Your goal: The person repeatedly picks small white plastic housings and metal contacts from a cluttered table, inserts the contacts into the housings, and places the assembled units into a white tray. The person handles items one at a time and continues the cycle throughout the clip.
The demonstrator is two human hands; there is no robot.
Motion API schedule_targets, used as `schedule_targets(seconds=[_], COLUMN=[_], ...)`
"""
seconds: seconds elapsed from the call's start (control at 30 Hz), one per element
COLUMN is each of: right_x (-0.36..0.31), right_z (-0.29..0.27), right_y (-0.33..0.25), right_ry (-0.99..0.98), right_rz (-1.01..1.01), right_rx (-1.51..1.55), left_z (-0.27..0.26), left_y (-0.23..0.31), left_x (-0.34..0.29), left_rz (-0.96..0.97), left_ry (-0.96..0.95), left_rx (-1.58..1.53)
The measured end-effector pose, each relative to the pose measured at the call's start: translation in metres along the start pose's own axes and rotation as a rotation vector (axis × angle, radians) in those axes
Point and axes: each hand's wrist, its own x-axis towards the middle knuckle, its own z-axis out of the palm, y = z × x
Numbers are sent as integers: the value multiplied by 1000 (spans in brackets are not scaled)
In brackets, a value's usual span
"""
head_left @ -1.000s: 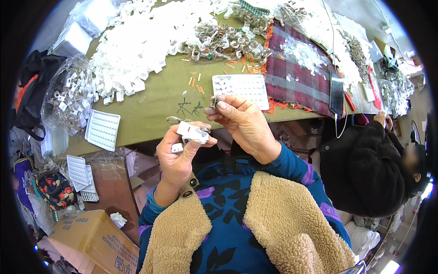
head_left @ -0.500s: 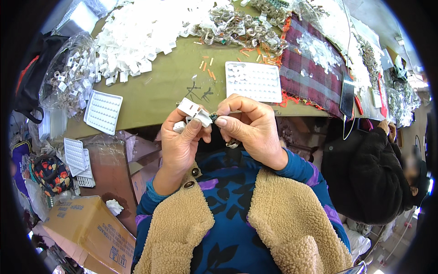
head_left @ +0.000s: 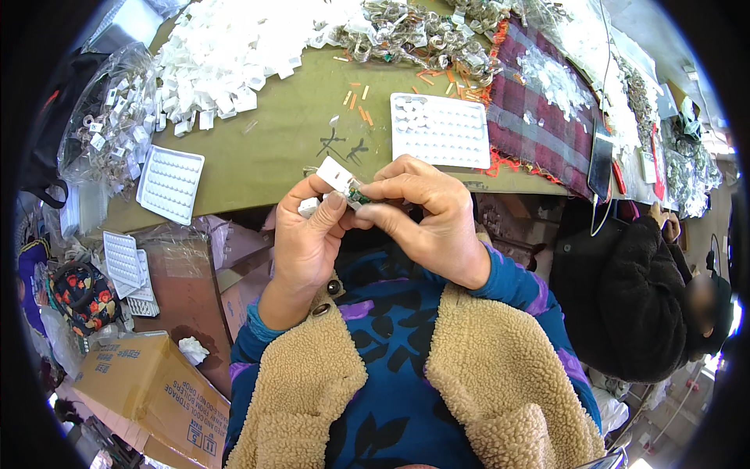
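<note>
My left hand [head_left: 301, 238] is closed around a small white plastic housing [head_left: 334, 174] with a slot in its face. A second white piece [head_left: 308, 206] shows between the fingers of that hand. Thumb and fingers of my right hand [head_left: 426, 219] pinch a small green circuit board [head_left: 357, 193] against the open side of the housing. The fingertips of both hands meet there and hide part of the board. Both hands are held in front of my chest, at the table's near edge.
A large heap of white housings [head_left: 226, 62] covers the table's back left, beside coiled wired parts [head_left: 414, 35]. A white tray [head_left: 441, 133] holds round white pieces. Right of it lie plaid cloth [head_left: 539, 109] and a phone [head_left: 600, 166]. Another person [head_left: 625, 289] sits at the right.
My right hand has moved left and brought the green board up against the white housing. The wired part that hung below my right fingers is no longer visible.
</note>
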Motion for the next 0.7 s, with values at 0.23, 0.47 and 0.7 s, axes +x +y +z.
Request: schedule_targets(seconds=[0.23,0.47,0.7], right_x=[-6,-2,-12], right_z=[14,10,2], right_y=[12,22,5], right_ry=[117,138,70], right_rz=[-145,-293,87], right_rx=[-263,-330,8], left_z=[-1,6,10], left_y=[-9,-11,-3], left_x=[4,4,7], left_rz=[1,78,301], left_ry=[70,93,47], left_rx=[-8,113,291])
